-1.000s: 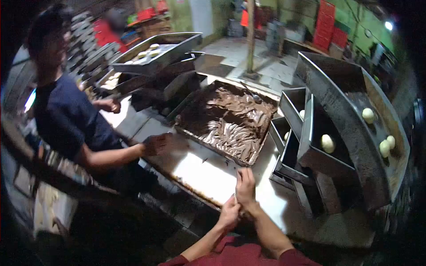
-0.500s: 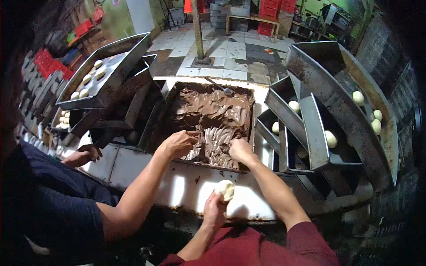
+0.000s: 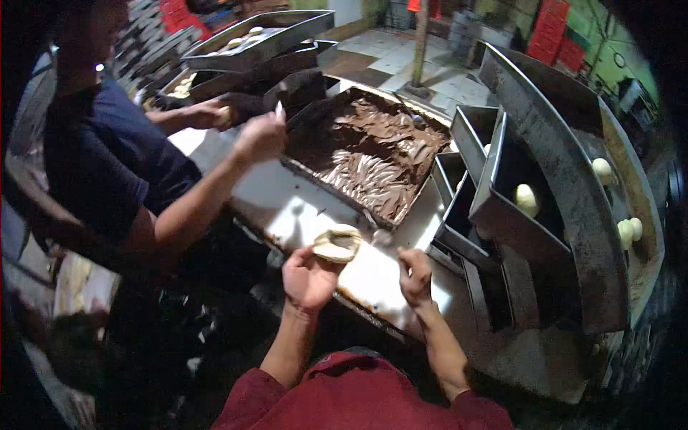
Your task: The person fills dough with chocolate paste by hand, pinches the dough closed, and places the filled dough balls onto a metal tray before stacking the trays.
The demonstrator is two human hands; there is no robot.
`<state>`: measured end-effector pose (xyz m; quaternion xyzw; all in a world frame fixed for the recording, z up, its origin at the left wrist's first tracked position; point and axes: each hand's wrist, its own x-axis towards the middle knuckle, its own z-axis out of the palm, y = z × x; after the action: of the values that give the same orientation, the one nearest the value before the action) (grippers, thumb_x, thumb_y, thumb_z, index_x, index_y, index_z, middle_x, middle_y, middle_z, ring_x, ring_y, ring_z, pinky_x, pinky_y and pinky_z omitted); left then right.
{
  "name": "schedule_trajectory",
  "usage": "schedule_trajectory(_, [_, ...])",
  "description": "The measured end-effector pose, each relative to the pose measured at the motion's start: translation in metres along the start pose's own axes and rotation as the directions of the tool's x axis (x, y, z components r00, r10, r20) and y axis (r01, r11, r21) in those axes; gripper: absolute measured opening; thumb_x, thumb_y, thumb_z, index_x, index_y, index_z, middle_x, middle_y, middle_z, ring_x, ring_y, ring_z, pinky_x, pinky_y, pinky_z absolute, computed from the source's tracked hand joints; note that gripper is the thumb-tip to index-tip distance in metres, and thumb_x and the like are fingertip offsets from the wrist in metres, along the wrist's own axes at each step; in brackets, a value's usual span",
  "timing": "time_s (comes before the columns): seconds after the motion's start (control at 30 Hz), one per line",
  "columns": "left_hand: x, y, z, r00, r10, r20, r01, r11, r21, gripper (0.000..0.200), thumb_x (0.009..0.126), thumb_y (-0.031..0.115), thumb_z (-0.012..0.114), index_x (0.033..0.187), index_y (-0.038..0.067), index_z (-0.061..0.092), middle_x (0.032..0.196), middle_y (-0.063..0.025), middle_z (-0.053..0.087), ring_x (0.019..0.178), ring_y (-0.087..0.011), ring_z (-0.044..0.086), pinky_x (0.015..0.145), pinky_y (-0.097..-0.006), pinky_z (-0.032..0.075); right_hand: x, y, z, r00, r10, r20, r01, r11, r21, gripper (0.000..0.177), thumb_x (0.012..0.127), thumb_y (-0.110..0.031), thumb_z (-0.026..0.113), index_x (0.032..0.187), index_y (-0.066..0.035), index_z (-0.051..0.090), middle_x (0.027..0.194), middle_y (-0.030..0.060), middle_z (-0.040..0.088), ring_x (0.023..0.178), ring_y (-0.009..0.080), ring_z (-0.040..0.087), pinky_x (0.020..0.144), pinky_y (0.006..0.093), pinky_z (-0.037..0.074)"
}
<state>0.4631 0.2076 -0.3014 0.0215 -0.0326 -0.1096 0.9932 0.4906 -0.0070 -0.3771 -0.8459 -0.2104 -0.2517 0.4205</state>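
The right hand (image 3: 416,276) is back from the tray (image 3: 324,190) at the table's (image 3: 281,204) near edge, curled, contents unclear; the left hand (image 3: 308,278) cups flattened dough (image 3: 337,244)

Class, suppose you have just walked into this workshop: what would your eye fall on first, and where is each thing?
The wide tray of brown chocolate paste at the centre of the metal table draws the eye first. Just in front of it, the person's left hand cups a pale dough round. To the right, dark baking tins are stacked, with dough balls in them.
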Motion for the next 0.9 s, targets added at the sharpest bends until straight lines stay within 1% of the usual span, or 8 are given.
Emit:
schedule_trajectory(0.17, [-0.077,-0.014,0.024,0.976,0.205,-0.066,-0.142,0.842,0.521,0.075,0.064,-0.013,0.036,0.136,0.002,0.019,0.128,-0.0228,0.038,0.116,-0.0347,0.043,0.098,-0.0453,0.037,-0.008,0.022,0.045,0.956,0.283,-0.076,-0.290,0.951,-0.110,0.029,0.085,0.002,0.041,0.113,0.005,0.047,0.098,0.0194,0.049,0.092,0.0310,0.051,0.079,0.0382,0.044])
schedule_trajectory(0.3, [-0.123,-0.049,0.024,0.987,0.156,-0.050,-0.135,0.949,0.285,0.068,0.078,0.007,0.058,0.135,0.015,0.022,0.122,-0.0197,0.043,0.106,-0.0293,0.051,0.089,-0.0452,0.045,-0.032,-0.016,0.025,0.949,0.312,-0.049,-0.315,0.940,-0.131,0.042,0.087,-0.008,0.045,0.127,0.005,0.038,0.111,0.0231,0.047,0.108,0.0316,0.044,0.090,0.0383,0.040])
schedule_trajectory(0.43, [-0.160,-0.083,0.018,0.980,0.083,-0.182,-0.004,0.918,0.395,0.061,0.078,0.008,0.054,0.132,0.008,0.027,0.098,-0.0107,0.055,0.086,-0.0224,0.057,0.075,-0.0340,0.049,-0.061,-0.115,-0.058,0.826,0.452,0.336,-0.563,0.669,0.486,0.028,0.090,-0.020,0.049,0.104,0.003,0.058,0.087,0.0111,0.062,0.083,0.0195,0.058,0.076,0.0316,0.046])
schedule_trajectory(0.57, [-0.191,-0.125,0.009,0.945,-0.222,-0.239,0.326,0.629,0.705,0.062,0.075,-0.001,0.049,0.132,0.007,0.027,0.093,-0.0121,0.054,0.078,-0.0183,0.056,0.065,-0.0309,0.049,-0.093,-0.161,-0.126,0.556,0.261,0.789,-0.742,0.584,0.329,0.022,0.089,-0.018,0.049,0.095,-0.001,0.062,0.083,0.0049,0.059,0.073,0.0122,0.055,0.068,0.0256,0.045])
schedule_trajectory(0.67, [-0.204,-0.154,0.009,0.845,-0.178,-0.504,0.499,0.599,0.626,0.048,0.078,-0.001,0.042,0.125,0.002,0.034,0.101,-0.0139,0.054,0.086,-0.0211,0.058,0.071,-0.0308,0.051,-0.158,-0.178,-0.165,0.940,-0.043,0.340,0.004,0.993,0.115,0.019,0.079,-0.015,0.062,0.092,-0.001,0.062,0.091,0.0114,0.056,0.083,0.0230,0.056,0.073,0.0322,0.046])
schedule_trajectory(0.77, [-0.216,-0.208,0.006,0.798,-0.282,-0.533,0.485,0.825,0.289,0.046,0.077,-0.003,0.040,0.123,-0.001,0.037,0.106,-0.0153,0.054,0.090,-0.0202,0.057,0.076,-0.0300,0.050,-0.212,-0.184,-0.195,0.914,-0.280,0.293,0.343,0.920,-0.190,0.023,0.078,-0.017,0.062,0.093,-0.001,0.057,0.087,0.0134,0.054,0.080,0.0283,0.055,0.069,0.0332,0.048])
schedule_trajectory(0.83, [-0.225,-0.236,0.031,0.766,-0.416,-0.489,0.571,0.791,0.220,0.042,0.078,-0.003,0.042,0.120,-0.002,0.041,0.107,-0.0134,0.055,0.090,-0.0177,0.056,0.077,-0.0291,0.048,-0.222,-0.179,-0.235,0.955,-0.042,0.294,0.099,0.978,-0.181,0.022,0.076,-0.014,0.065,0.094,-0.003,0.056,0.089,0.0128,0.057,0.081,0.0276,0.057,0.069,0.0356,0.048])
schedule_trajectory(0.9, [-0.231,-0.266,0.047,0.852,-0.443,-0.277,0.497,0.524,0.691,0.033,0.084,0.004,0.045,0.116,-0.003,0.046,0.104,-0.0095,0.056,0.092,-0.0145,0.054,0.077,-0.0275,0.046,-0.219,-0.177,-0.280,0.928,0.236,0.289,-0.232,0.972,-0.050,0.020,0.079,-0.012,0.062,0.095,-0.002,0.054,0.086,0.0129,0.058,0.080,0.0237,0.059,0.067,0.0333,0.048])
